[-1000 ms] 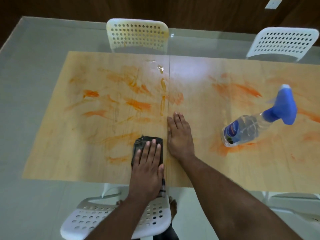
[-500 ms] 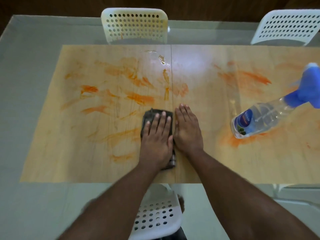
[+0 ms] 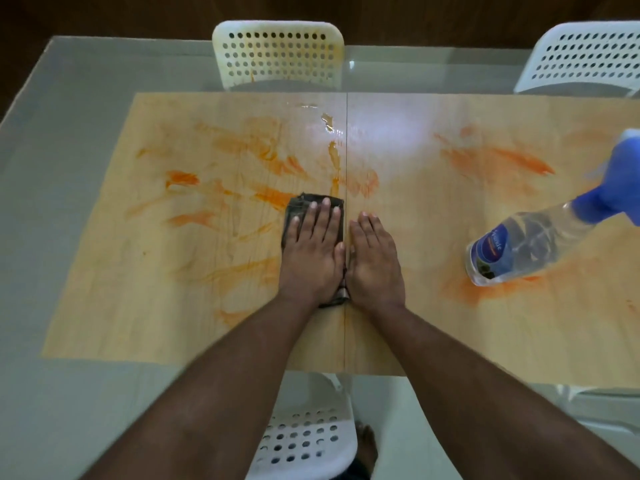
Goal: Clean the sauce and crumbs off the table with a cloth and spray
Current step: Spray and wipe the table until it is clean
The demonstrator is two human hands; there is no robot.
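- Nearest the camera, a white perforated chair [image 3: 304, 441] sits under the near edge of the glass table [image 3: 69, 393], with a bare foot [image 3: 367, 445] beside it on the floor.
- Two wood-look mats lie on the glass, meeting at a straight seam [image 3: 346, 341] that runs from the near edge away from the camera; everything below is placed against that seam.
- The left hand [image 3: 311, 258] lies flat just left of the seam, fingers straight and together, pointing away from the person, pressing down on the cloth [image 3: 304, 206]. It curls round nothing.
- The cloth is dark and folded into a long strip. Its long axis runs parallel to the seam, right alongside it; its far end shows past the fingertips and a small near end shows by the wrist.
- The right hand [image 3: 375, 265] lies flat on the mat just right of the seam, fingers straight, palm down, holding nothing. Its inner edge is close against the left hand.
- Orange sauce smears [image 3: 273, 195] streak the mat left of the seam, from near the cloth out to the left and further back.
- Well right of the seam, the spray bottle [image 3: 519, 244] has its clear base toward the person and its blue trigger head [image 3: 620, 181] away and to the right; whether it stands or lies, I cannot tell. An orange smear [image 3: 485, 289] sits at its base.
- More sauce [image 3: 502, 161] lies further back on the right of the seam.
- Wet droplets [image 3: 327, 121] glint just left of the seam near the far edge of the mat.
- Beyond the table stand two white perforated chairs, one [image 3: 277, 53] stained orange just left of the seam line, another [image 3: 585, 57] far right.
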